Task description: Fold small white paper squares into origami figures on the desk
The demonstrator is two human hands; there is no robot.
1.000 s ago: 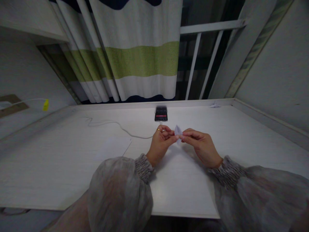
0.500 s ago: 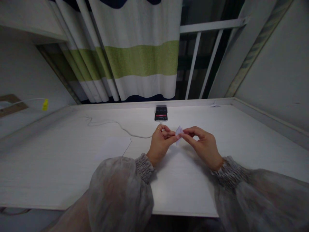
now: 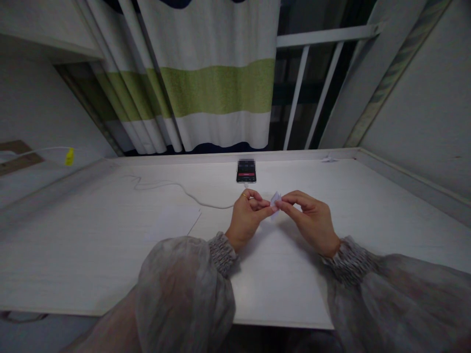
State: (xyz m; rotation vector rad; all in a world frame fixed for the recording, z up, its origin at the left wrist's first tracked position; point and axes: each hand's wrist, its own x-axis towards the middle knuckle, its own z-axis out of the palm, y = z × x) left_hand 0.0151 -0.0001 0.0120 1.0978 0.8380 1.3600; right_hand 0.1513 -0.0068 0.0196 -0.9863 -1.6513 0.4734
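Note:
A small piece of folded white paper (image 3: 275, 198) is held above the white desk, pinched from both sides. My left hand (image 3: 247, 215) grips its left side between thumb and fingers; a ring shows on one finger. From the right, my right hand (image 3: 311, 215) pinches the paper's other edge with thumb and index finger. The fingertips of both hands nearly meet and cover part of the folds. Just beyond my left hand lies a phone (image 3: 246, 171) with a lit screen and a plug at its near end.
A white cable (image 3: 191, 197) runs across the desk (image 3: 91, 255) towards my left hand. Flat white paper (image 3: 174, 220) lies left of my left arm. A small folded paper piece (image 3: 328, 159) rests by the back right edge. Behind the desk hang curtains (image 3: 221, 88) beside a barred window.
Both hands keep their pinch on the paper and have hardly moved. The whole view has shifted very slightly.

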